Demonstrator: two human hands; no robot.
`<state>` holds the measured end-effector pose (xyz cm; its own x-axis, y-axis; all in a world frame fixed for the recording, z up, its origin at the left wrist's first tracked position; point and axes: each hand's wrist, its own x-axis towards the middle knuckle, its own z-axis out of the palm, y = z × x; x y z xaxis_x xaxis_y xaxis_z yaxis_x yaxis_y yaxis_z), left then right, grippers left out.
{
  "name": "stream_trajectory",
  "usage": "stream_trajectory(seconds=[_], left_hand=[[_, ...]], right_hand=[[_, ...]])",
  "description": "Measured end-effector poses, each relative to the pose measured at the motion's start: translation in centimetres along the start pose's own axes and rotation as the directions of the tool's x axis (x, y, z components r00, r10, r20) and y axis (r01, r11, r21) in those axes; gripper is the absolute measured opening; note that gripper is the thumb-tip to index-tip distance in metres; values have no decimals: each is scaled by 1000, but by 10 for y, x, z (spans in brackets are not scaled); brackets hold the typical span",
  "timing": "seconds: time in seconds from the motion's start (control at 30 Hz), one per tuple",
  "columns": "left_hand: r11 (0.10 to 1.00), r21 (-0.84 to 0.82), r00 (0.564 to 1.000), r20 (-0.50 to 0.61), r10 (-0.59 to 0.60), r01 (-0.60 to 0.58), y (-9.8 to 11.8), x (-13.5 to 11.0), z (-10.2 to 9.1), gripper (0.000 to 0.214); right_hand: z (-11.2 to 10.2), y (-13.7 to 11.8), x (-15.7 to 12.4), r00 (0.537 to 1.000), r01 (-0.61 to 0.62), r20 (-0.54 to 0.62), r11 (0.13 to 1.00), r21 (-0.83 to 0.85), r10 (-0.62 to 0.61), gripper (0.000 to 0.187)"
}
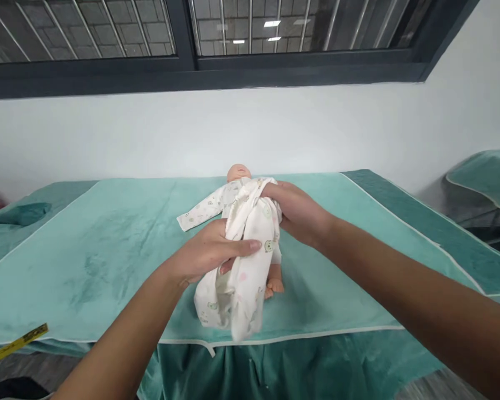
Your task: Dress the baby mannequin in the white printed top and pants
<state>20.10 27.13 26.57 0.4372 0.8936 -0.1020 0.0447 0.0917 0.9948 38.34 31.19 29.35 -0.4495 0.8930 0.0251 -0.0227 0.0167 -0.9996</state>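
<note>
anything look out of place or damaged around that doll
One small thing: a short white strip of loose edging sticks out at the front of the pale green plush cover, breaking an otherwise smooth line, near the held white printed cloth. I see no spill.

The white cloth partly hides the doll and the right hand.

A doll lies on a green sheet, head at the far end, in a white printed shirt with 1 sleeve stretched to the left. A white garment with small green and pink prints hangs, gathered and creased, hiding most of its body.
</note>
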Motion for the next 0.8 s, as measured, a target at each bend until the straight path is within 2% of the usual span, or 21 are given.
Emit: stream_trajectory(seconds=[0.03, 0.1, 0.17, 0.23, 0.33, 0.43, 0.53, 0.63, 0.67, 0.7, 0.73, 0.8], left_hand=[[998, -58, 999, -32, 16, -17, -2, 3, -1, 31], [974, -187, 975, -200, 93, -131, -3, 10, -4, 31], [936, -250, 926, -346, 152, -247, -2, 19, -8, 31], [916, -285, 910, -383, 161, -282, -1, 26, -10, 30], [894, -376, 928, -358, 101, -243, -6, 29, -8, 31], [895, -419, 965, -259, 48, -157, -18, 23, -4, 35], [948, -317, 998, -63, -11, -9, -29, 9, -3, 37], [977, -190, 981, 184, -64, 99, -34, -2, -6, 37], [978, -182, 974, 218, -66, 107, -35, -4, -7, 37], [975, -201, 977, 205, -56, 98, -36, -4, -7, 37], [966, -247, 989, 144, -36, 71, -37, -3, -7, 36], [934, -357, 999, -45, 0, -16, -41, 2, -4, 34]], right_hand=[[1, 5, 0, 999, -29, 20, 999, 42, 29, 22], [1, 15, 0, 994, -66, 94, 995, 73, 59, 21], [0, 25, 1, 982, -72, 174, 997, -7, 72, 21], [-2, 30, 2, 961, -80, 257, 992, -95, 102, 24], [-7, 31, 4, 959, -65, 269, 993, -99, 90, 28], [-9, 27, 7, 987, 3, 157, 995, 102, -19, 31], [-8, 26, 6, 996, 37, 63, 961, 272, -56, 39], [-3, 33, 1, 999, -28, 42, 952, 304, 16, 44], [-2, 37, -2, 998, -57, 55, 953, 298, 43, 46], [-2, 41, -5, 994, -89, 82, 956, 281, 68, 48], [-2, 45, -8, 987, -124, 128, 960, 250, 94, 50], [-2, 54, -15, 950, -206, 263, 970, 128, 167, 53]])
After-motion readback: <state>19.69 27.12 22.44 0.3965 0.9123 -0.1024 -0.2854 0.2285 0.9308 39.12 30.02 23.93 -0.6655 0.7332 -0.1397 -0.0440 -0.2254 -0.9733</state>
